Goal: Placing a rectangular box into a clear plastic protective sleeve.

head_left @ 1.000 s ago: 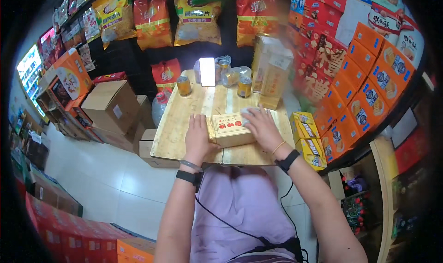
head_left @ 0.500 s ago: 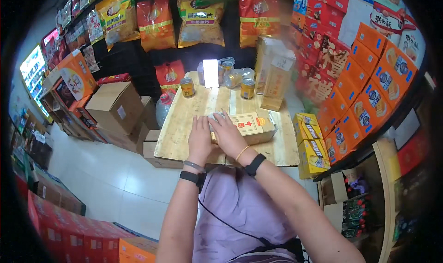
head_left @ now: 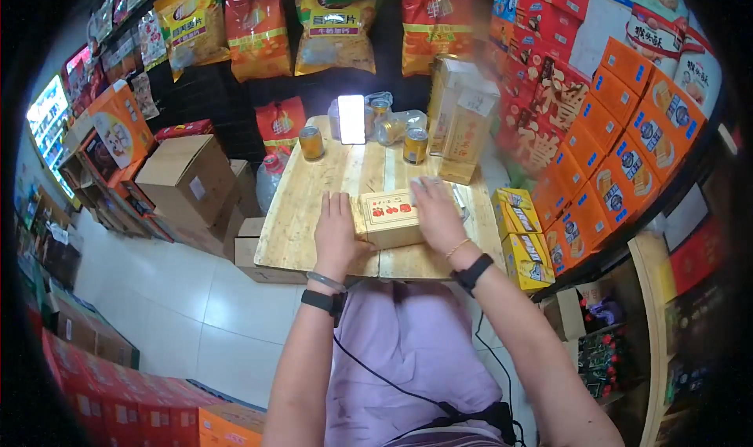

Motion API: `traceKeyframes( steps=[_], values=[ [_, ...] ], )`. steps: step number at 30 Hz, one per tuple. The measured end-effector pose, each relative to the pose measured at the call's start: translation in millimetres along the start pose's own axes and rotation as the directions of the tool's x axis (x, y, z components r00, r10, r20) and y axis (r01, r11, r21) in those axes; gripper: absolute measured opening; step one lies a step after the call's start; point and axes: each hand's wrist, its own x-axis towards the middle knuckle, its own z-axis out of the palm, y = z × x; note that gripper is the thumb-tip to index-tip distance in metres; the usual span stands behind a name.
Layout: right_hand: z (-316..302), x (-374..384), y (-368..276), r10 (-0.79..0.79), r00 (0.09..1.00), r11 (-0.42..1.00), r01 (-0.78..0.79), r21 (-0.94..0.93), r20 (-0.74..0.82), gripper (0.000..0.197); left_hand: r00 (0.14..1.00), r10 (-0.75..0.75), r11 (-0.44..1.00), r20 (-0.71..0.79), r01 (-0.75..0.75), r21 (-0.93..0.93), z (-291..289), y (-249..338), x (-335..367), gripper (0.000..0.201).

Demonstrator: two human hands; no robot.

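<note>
A long gold carton [head_left: 390, 212] with red characters lies flat on the wooden table [head_left: 302, 231] in front of me. Against its left end rests my left hand [head_left: 336, 229], fingers stretched out and the thumb by the near side. My right hand [head_left: 439, 218] is over the carton's right end, its fingers closed on a pale, crumpled cloth [head_left: 424, 185]. The cloth is partly covered by the fingers, and it touches the carton's top.
Behind the carton stand a lit phone [head_left: 351, 121], small cans [head_left: 311, 143] [head_left: 415, 145], a clear jar [head_left: 406, 125] and tall cartons [head_left: 469, 133]. Yellow boxes [head_left: 527, 260] flank the table's right edge. Brown cartons [head_left: 187, 176] are at left, stacked orange boxes [head_left: 627, 161] at right.
My right hand has slid right along the carton's top with the cloth, away from my left hand. More of the carton's printed top shows. The view has shifted slightly.
</note>
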Motion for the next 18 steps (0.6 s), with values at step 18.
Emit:
traceKeyframes(
  steps=[18],
  values=[
    [-15.4,-16.1,0.3,-0.174,0.983,0.949,0.149,0.277,0.067,0.033,0.981,-0.073,0.997,0.181,0.068,0.031,-5.6,-8.4,6.7,0.124]
  ],
)
